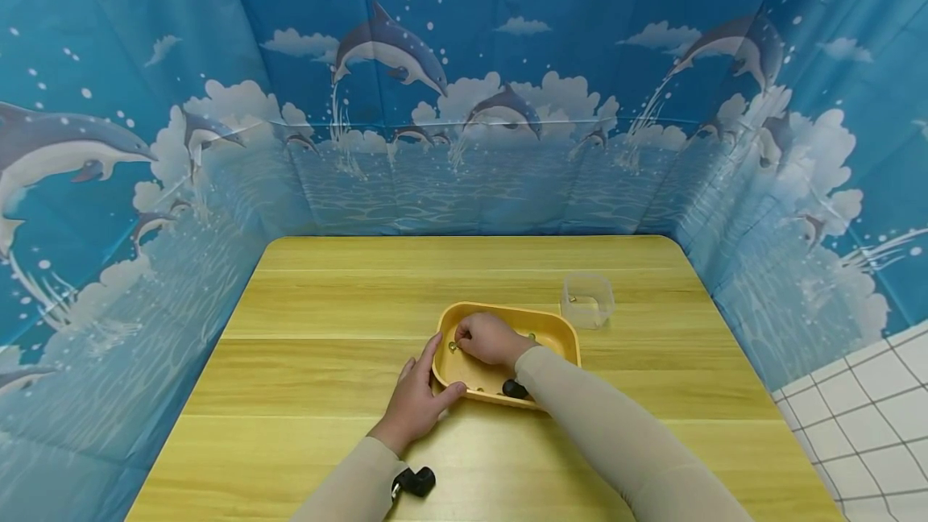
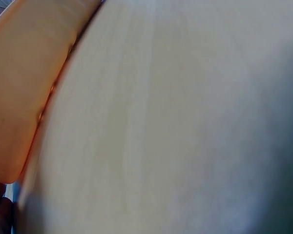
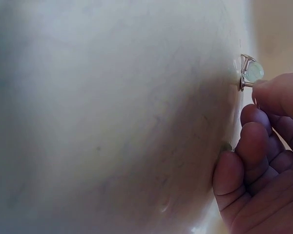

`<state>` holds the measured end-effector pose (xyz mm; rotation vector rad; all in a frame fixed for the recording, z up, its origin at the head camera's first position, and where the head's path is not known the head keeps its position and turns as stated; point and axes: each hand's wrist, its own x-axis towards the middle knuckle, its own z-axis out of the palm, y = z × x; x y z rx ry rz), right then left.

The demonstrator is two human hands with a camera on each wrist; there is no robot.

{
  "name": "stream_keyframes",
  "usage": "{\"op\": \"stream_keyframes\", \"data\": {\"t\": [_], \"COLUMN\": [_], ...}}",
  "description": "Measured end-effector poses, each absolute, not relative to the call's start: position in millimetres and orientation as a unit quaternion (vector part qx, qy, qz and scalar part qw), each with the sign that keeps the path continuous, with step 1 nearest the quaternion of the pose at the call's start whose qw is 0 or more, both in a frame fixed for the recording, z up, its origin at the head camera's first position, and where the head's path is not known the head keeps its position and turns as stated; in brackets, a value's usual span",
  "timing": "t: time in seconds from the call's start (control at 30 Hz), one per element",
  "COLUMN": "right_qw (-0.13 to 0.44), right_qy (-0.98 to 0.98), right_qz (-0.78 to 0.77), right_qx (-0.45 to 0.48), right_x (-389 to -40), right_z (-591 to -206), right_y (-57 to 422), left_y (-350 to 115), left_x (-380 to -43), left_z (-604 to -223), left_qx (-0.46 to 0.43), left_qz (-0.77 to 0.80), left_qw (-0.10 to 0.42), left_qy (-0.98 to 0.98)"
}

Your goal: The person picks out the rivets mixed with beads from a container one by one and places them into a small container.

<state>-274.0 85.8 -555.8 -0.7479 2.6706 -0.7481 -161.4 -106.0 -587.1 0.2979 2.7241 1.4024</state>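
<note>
A yellow tray (image 1: pixel 482 377) with low walls lies on the table, a few small trinkets inside. My left hand (image 1: pixel 413 405) spreads around its left near corner, fingers straight along the left wall and thumb on the near rim. Reaching into the tray, my right hand (image 1: pixel 489 338) pinches a small metal ring (image 3: pixel 248 85) between thumb and forefinger; the fingers hide part of it. Beside the fingertips sits a pale green stone (image 3: pixel 254 71) in a metal setting; whether it belongs to the pinched piece I cannot tell. Another greenish trinket (image 1: pixel 532 337) lies behind the right hand.
A clear plastic box (image 1: pixel 589 302) stands just beyond the tray's far right corner, with a small golden piece (image 1: pixel 573 299) inside. Black wrist cameras show at the right wrist (image 1: pixel 515 388) and left wrist (image 1: pixel 420 482). A dolphin-patterned curtain (image 1: pixel 471 184) surrounds the wooden table (image 1: pixel 326 304).
</note>
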Motion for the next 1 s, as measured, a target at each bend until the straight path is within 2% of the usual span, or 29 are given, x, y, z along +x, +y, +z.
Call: {"op": "stream_keyframes", "data": {"t": [1.0], "right_qw": [0.131], "right_qy": [0.923], "right_qz": [-0.255], "right_qx": [-0.259], "right_x": [-272.7], "right_z": [-556.1], "right_y": [86.1], "left_y": [-106.5], "left_x": [-161.6], "left_z": [-589.0], "left_qx": [0.108], "left_qz": [0.458], "left_qw": [0.025], "left_qy": [0.882]}}
